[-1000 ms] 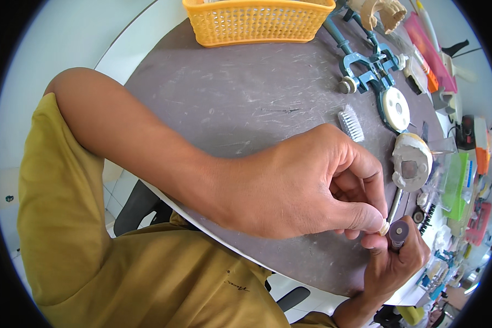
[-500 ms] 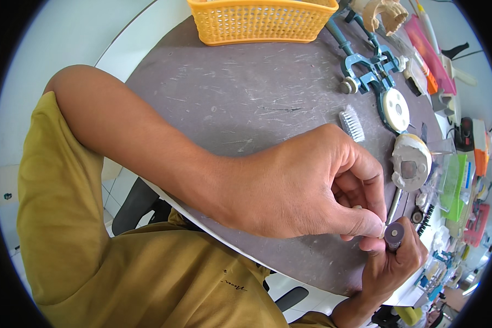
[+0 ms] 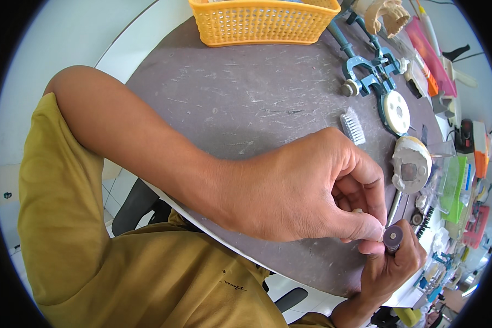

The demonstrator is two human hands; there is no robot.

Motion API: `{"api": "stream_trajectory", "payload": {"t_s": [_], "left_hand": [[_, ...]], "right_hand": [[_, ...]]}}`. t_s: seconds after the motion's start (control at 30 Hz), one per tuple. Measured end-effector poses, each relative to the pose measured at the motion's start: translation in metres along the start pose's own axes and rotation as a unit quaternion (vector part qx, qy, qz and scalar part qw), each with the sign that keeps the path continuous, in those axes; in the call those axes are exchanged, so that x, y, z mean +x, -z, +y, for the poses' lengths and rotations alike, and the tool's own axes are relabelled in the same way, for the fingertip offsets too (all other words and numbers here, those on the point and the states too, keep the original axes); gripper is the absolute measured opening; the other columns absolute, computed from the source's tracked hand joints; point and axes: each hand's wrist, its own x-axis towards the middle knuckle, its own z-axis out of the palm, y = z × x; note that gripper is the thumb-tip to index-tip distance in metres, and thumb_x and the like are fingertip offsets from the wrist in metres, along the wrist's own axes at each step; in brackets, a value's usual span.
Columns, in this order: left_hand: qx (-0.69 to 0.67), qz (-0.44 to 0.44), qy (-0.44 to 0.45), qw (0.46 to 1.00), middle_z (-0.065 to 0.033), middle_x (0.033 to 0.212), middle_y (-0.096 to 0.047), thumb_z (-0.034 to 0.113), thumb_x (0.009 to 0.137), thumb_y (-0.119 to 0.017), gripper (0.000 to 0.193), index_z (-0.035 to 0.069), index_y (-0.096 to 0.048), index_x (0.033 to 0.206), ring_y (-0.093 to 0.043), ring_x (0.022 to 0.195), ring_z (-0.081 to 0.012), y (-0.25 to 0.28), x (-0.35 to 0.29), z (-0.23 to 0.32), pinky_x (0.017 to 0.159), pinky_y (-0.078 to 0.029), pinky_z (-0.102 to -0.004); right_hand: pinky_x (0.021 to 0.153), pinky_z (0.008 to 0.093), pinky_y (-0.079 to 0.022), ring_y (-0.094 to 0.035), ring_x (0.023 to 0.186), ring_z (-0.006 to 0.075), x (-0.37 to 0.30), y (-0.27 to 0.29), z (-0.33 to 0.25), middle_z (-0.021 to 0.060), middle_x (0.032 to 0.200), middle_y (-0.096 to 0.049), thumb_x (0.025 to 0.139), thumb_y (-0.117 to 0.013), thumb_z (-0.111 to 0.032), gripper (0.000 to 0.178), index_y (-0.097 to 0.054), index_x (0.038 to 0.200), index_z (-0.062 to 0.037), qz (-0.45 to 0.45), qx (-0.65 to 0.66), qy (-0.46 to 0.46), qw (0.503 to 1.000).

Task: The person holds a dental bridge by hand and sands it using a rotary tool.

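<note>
My left hand (image 3: 295,191) reaches across the middle with its thumb and fingertips pinched together. A small pale, tooth-like piece (image 3: 357,211) peeks out between them; most of it is hidden. Close against those fingertips, my right hand (image 3: 393,262) is wrapped round a tool with a round purple end (image 3: 393,236), which has a pale dot at its centre. The rest of that tool is covered by the fingers. Just beyond the hands lie a metal instrument (image 3: 393,208) and a plaster cast (image 3: 413,165) with a square patch on it.
A white-bristled brush (image 3: 352,127) lies beyond my left hand. Further back are a blue articulator (image 3: 374,74), a dental arch model (image 3: 387,16) and a yellow basket (image 3: 262,26). Green and pink containers, tools and leads crowd the right side. The curved table edge (image 3: 224,238) runs before my body.
Both hands keep their grip and stay nearly in place. The purple-ended tool has shifted very slightly at my left fingertips, and the whole view has moved a touch.
</note>
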Motion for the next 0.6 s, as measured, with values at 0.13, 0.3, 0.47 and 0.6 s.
{"api": "stream_trajectory", "payload": {"t_s": [0.13,0.3,0.47,0.6], "left_hand": [[0.0,-0.002,-0.008,1.0,-0.0079,0.077,-0.069,0.005,0.083,-0.065,0.01,-0.004,-0.063,0.08,-0.064,0.07,-0.0084,-0.0002,-0.0001,-0.0005,0.064,-0.049,-0.0206],[0.009,-0.001,-0.009,1.0,-0.0075,0.076,-0.068,0.004,0.083,-0.065,0.009,-0.004,-0.063,0.079,-0.063,0.069,-0.0079,0.0004,-0.0001,-0.001,0.064,-0.049,-0.0203],[0.001,-0.004,-0.015,1.0,-0.0074,0.076,-0.069,0.004,0.083,-0.065,0.009,-0.004,-0.064,0.079,-0.063,0.07,-0.008,0.0001,0.0002,-0.0015,0.065,-0.049,-0.0205],[0.01,-0.006,-0.019,1.0,-0.0075,0.076,-0.069,0.005,0.083,-0.065,0.009,-0.003,-0.064,0.079,-0.063,0.07,-0.008,0.0008,-0.0003,-0.0017,0.065,-0.049,-0.0206]], "right_hand": [[0.045,0.0316,-0.022,-0.032,0.046,0.017,-0.0017,-0.0052,0.0058,0.0055,0.054,-0.031,0.079,-0.065,-0.056,0.063,-0.039,0.062,-0.0008,0.041,0.018,0.031,0.999],[0.045,0.0316,-0.021,-0.031,0.047,0.017,0.0001,-0.0005,0.0018,0.0053,0.054,-0.03,0.078,-0.065,-0.058,0.065,-0.038,0.062,-0.0011,0.009,0.005,0.001,1.0],[0.045,0.032,-0.021,-0.031,0.047,0.0171,0.0,-0.0006,0.0018,0.0053,0.054,-0.03,0.078,-0.065,-0.058,0.065,-0.037,0.062,-0.0013,0.009,0.005,0.006,1.0],[0.045,0.032,-0.021,-0.031,0.047,0.0168,0.0002,-0.0012,0.0009,0.0052,0.054,-0.03,0.078,-0.065,-0.057,0.064,-0.037,0.062,-0.001,0.008,0.0,0.01,1.0]]}}
